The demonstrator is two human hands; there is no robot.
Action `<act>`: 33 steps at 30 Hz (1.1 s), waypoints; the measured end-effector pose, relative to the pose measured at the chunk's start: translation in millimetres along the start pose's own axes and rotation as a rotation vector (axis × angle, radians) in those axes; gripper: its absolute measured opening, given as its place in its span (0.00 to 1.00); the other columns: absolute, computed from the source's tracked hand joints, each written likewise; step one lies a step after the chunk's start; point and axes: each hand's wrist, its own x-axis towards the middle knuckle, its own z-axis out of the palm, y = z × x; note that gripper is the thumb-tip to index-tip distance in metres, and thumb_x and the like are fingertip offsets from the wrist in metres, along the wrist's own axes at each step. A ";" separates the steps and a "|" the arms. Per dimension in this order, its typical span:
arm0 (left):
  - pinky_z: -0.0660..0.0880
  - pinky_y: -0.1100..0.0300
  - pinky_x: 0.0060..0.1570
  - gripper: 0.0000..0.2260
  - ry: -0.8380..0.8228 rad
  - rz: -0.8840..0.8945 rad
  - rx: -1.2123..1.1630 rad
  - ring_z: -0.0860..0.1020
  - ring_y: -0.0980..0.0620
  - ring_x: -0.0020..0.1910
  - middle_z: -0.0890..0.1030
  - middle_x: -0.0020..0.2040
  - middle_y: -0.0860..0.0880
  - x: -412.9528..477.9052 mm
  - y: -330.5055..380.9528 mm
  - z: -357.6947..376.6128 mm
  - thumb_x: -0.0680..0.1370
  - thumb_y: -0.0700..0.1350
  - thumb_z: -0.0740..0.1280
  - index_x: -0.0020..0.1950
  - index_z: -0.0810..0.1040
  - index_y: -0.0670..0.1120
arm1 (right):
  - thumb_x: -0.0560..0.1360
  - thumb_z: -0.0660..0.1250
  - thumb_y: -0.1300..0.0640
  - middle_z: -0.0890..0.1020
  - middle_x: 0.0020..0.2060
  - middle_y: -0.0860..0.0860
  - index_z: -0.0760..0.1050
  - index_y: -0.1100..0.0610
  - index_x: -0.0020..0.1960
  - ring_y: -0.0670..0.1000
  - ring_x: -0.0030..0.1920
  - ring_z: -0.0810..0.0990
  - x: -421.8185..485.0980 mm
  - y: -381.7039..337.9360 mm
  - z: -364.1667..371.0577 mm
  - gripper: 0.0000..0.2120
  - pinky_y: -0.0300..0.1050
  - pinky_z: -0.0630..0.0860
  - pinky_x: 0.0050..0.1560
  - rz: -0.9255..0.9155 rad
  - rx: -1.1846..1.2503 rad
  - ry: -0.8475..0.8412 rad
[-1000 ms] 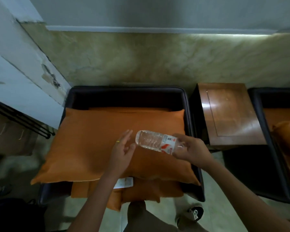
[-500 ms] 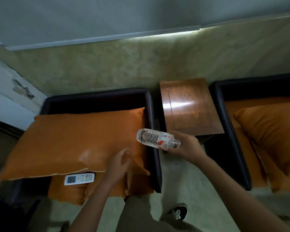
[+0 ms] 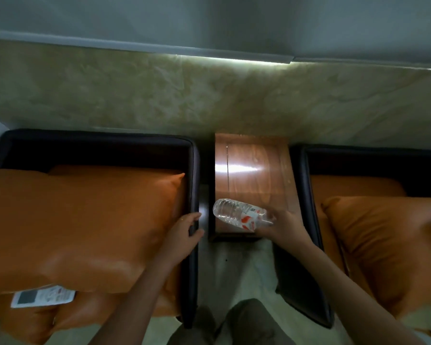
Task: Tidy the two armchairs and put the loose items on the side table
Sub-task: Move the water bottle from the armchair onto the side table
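- Two hands reach out from the near edge of my feed, with a trousered knee (image 3: 244,317) low between them.
- Nearest on the left, a white remote (image 3: 42,296) lies on the seat of the left armchair (image 3: 193,282). Its far edge is tucked under the big orange cushion (image 3: 85,220).
- A little farther, the left hand (image 3: 184,235) grips the top of that chair's right armrest, fingers and thumb curled round the dark padding.
- Level with it on the right, the right hand (image 3: 284,227) holds the clear plastic bottle (image 3: 239,214) by its cap end, fingers wrapped round the neck.
- I see the bottle lying sideways with its base pointing left, over the near left part of the side table (image 3: 254,170). I cannot tell whether it touches the wood.
- The glossy brown table stands between the two chairs, with a bright glare across its top.
- The right armchair (image 3: 306,245) holds a second orange cushion (image 3: 383,245), set askew on the seat.
- Farthest off, a mottled greenish wall (image 3: 209,95) runs behind both chairs and the table.
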 end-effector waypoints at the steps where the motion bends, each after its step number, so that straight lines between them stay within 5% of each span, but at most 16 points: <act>1: 0.72 0.54 0.67 0.23 -0.016 0.035 0.017 0.74 0.56 0.66 0.75 0.67 0.53 14.7 8.4 4.5 0.77 0.47 0.71 0.72 0.72 0.52 | 0.69 0.77 0.45 0.78 0.55 0.40 0.70 0.40 0.70 0.43 0.52 0.81 10.4 2.6 -8.0 0.31 0.44 0.84 0.47 -0.001 0.000 -0.011; 11: 0.61 0.83 0.55 0.39 0.095 0.073 -0.178 0.66 0.75 0.62 0.64 0.71 0.60 204.0 57.4 63.9 0.68 0.48 0.81 0.75 0.68 0.56 | 0.66 0.79 0.45 0.81 0.54 0.42 0.71 0.41 0.71 0.37 0.45 0.80 183.2 23.8 -87.5 0.36 0.27 0.73 0.39 -0.097 -0.141 -0.097; 13: 0.62 0.79 0.60 0.40 0.106 0.078 -0.174 0.64 0.77 0.64 0.61 0.75 0.59 245.3 56.0 80.6 0.68 0.49 0.80 0.76 0.65 0.60 | 0.64 0.80 0.45 0.82 0.54 0.44 0.72 0.42 0.71 0.39 0.45 0.79 228.2 25.2 -97.1 0.37 0.29 0.73 0.42 -0.156 -0.232 -0.117; 16: 0.63 0.60 0.72 0.39 0.190 0.075 -0.142 0.62 0.59 0.75 0.63 0.77 0.54 298.4 53.7 98.1 0.68 0.50 0.80 0.76 0.66 0.58 | 0.65 0.78 0.43 0.84 0.55 0.46 0.73 0.41 0.71 0.46 0.49 0.81 282.3 21.9 -109.2 0.36 0.42 0.78 0.51 -0.245 -0.410 -0.120; 21: 0.66 0.59 0.71 0.35 0.301 0.069 -0.138 0.70 0.59 0.67 0.73 0.68 0.56 350.8 48.5 111.1 0.66 0.49 0.82 0.71 0.73 0.53 | 0.65 0.77 0.42 0.82 0.61 0.48 0.71 0.39 0.71 0.53 0.61 0.77 339.6 14.1 -120.4 0.36 0.45 0.75 0.59 -0.231 -0.529 -0.187; 24: 0.67 0.52 0.70 0.35 0.320 0.066 -0.103 0.72 0.53 0.67 0.74 0.67 0.59 367.0 41.1 116.6 0.65 0.52 0.81 0.70 0.74 0.54 | 0.64 0.79 0.42 0.81 0.60 0.48 0.72 0.39 0.70 0.51 0.64 0.74 354.1 29.7 -114.4 0.36 0.46 0.73 0.64 -0.219 -0.383 -0.189; 28: 0.65 0.56 0.66 0.34 0.365 0.085 -0.051 0.71 0.50 0.64 0.67 0.63 0.75 370.1 41.7 120.2 0.64 0.56 0.79 0.68 0.70 0.63 | 0.63 0.82 0.50 0.82 0.57 0.42 0.72 0.38 0.70 0.41 0.59 0.79 353.2 62.2 -111.7 0.38 0.44 0.77 0.63 -0.228 0.053 -0.143; 31: 0.66 0.50 0.68 0.35 0.377 0.063 -0.068 0.70 0.47 0.63 0.69 0.63 0.72 371.7 38.4 120.1 0.65 0.57 0.78 0.69 0.68 0.64 | 0.66 0.81 0.61 0.78 0.63 0.36 0.71 0.42 0.70 0.36 0.62 0.77 342.7 74.3 -104.2 0.37 0.31 0.75 0.57 -0.229 0.392 -0.043; 33: 0.66 0.49 0.69 0.34 0.359 0.040 -0.077 0.69 0.46 0.64 0.70 0.65 0.69 373.0 36.4 120.6 0.66 0.57 0.78 0.69 0.69 0.64 | 0.68 0.79 0.65 0.80 0.59 0.35 0.72 0.46 0.69 0.38 0.61 0.79 336.4 78.8 -91.0 0.34 0.32 0.77 0.54 -0.225 0.569 -0.001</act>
